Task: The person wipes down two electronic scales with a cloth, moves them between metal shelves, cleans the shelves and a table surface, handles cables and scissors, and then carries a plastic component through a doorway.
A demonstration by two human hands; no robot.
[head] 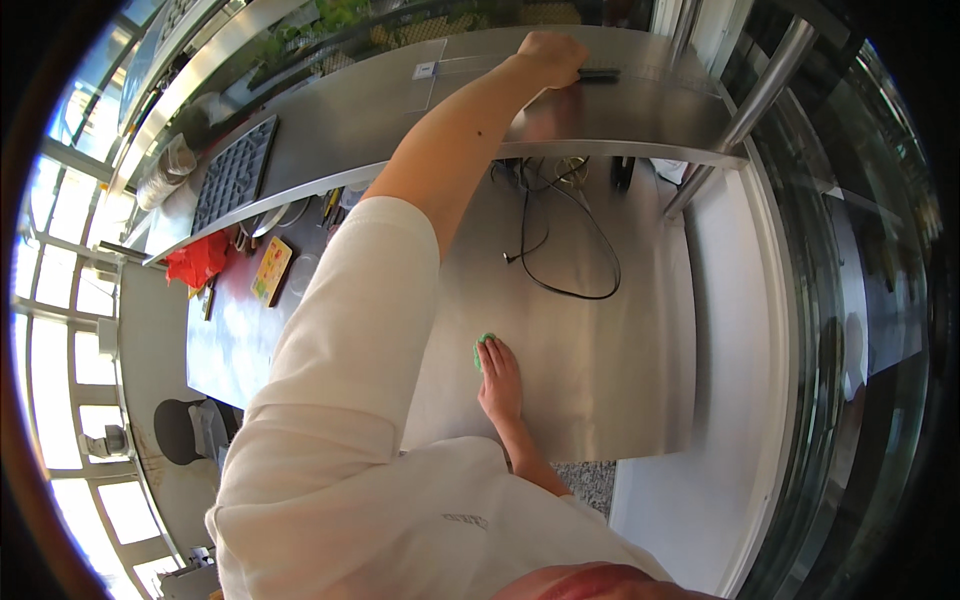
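Observation:
My left hand [553, 60] reaches far out over the upper steel shelf [637, 112], its fingers curled into a fist. A dark, slim object [598, 75] lies right beside that fist; whether the fingers hold it is hidden. Lower down, my right hand [501, 379] rests on the brushed steel tabletop [585, 360], with its fingers over a crumpled green cloth [480, 352]. Behind the right hand, a black cable [619, 262] with a plug at its end loops across the tabletop.
A black seedling tray [236, 172] and stacked clear cups [169, 172] stand on the shelf's left. Below are a red plastic bag [199, 259] and a yellow patterned box [272, 271]. A steel post [772, 82] rises at right, beside glass panels. A chair [180, 431] stands lower left.

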